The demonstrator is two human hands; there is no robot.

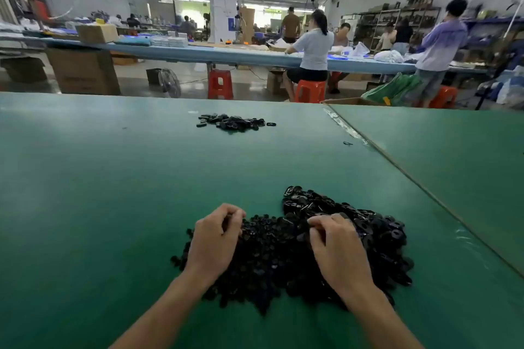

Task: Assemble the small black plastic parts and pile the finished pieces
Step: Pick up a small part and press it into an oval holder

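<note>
A big heap of small black plastic parts (pixel 283 246) lies on the green table (pixel 113 193) close to me. My left hand (pixel 215 238) rests on the heap's left side with its fingers curled down into the parts. My right hand (pixel 337 246) lies on the heap's right side, fingers curled too. Whether either hand holds a part is hidden by the fingers. A smaller pile of black pieces (pixel 232 122) sits far out on the table near its back edge.
One stray black piece (pixel 347 143) lies by the taped seam (pixel 346 127) where a second green table (pixel 453 150) meets mine on the right. Beyond the table's far edge are red stools, cardboard boxes, a floor fan and several people at a long blue bench.
</note>
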